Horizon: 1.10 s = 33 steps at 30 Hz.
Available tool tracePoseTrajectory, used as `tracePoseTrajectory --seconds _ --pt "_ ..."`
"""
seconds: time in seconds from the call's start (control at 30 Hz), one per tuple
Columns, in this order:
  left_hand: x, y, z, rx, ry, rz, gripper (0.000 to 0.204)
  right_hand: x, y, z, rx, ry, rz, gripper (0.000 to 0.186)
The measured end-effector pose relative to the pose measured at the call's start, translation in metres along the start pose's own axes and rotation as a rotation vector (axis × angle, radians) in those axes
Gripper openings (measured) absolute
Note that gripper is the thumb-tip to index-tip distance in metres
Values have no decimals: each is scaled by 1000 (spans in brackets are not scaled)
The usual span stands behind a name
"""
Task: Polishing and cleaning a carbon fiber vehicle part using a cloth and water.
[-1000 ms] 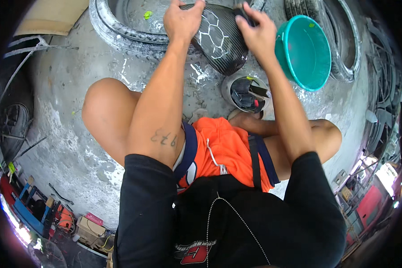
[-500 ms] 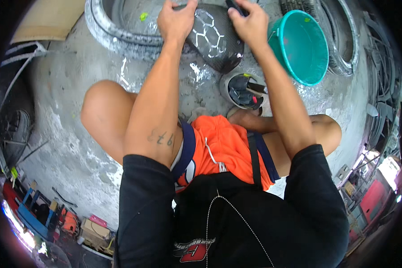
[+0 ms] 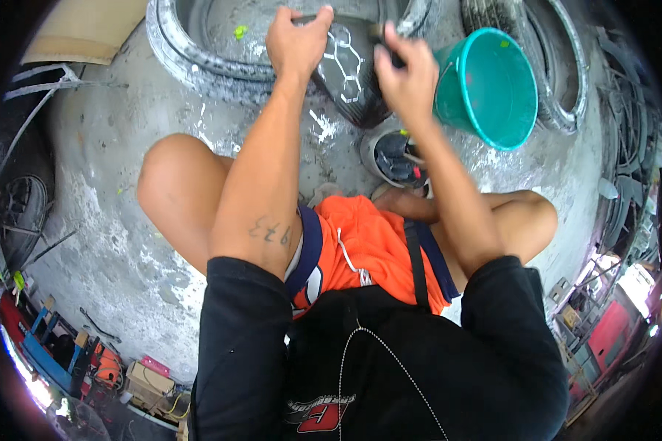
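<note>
A glossy dark curved panel (image 3: 346,81) with a woven-looking surface and white hexagon lines tilts in front of me at the top of the view. My left hand (image 3: 296,45) grips its upper left edge, thumb and fingers closed around it. Over the panel's right side is my right hand (image 3: 410,79), its fingers closed on a small dark block (image 3: 393,54). The block is blurred, and whether it touches the panel I cannot tell. Below the panel stands a small whitish tub (image 3: 368,156) holding dark pieces, partly hidden by my right forearm.
A teal bucket (image 3: 453,82) stands just right of my right hand. Behind the panel lies a whitish-smeared tyre (image 3: 198,79); more tyres (image 3: 572,95) lie at the far right. Wet grey concrete floor (image 3: 99,184) spreads around my legs. Boxes and tools (image 3: 151,382) are at lower left.
My right hand has moved a little down and toward me with the block, across the panel's right side. My left hand keeps its grip on the edge. The whole view has shifted slightly.
</note>
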<state>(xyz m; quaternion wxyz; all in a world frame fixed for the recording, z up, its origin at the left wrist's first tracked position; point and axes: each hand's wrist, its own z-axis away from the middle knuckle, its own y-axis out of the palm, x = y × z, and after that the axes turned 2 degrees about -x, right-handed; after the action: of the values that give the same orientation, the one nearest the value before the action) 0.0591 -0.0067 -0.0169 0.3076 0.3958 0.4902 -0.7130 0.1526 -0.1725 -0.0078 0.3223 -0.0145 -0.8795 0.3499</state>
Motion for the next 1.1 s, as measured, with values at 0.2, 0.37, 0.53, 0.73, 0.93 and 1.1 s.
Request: tracePoseTrajectory --seconds 0.2,0.37,0.53,0.73,0.93,1.1 --pt "-12 -6 0 -88 75 -95 66 23 -19 10 76 -114 -108 34" --pt "-6 7 -8 -95 132 5 79 7 4 -64 180 105 38 37" --pt "5 -5 -4 -143 94 -90 60 25 -27 49 213 17 -114 40" --pt "-31 2 8 15 101 47 66 -4 5 -85 245 129 -32 37" --pt "0 -8 -2 -98 33 -23 60 18 -13 19 200 -77 -92 42" --pt "-24 4 5 -42 119 45 56 0 1 -66 209 -59 148 30"
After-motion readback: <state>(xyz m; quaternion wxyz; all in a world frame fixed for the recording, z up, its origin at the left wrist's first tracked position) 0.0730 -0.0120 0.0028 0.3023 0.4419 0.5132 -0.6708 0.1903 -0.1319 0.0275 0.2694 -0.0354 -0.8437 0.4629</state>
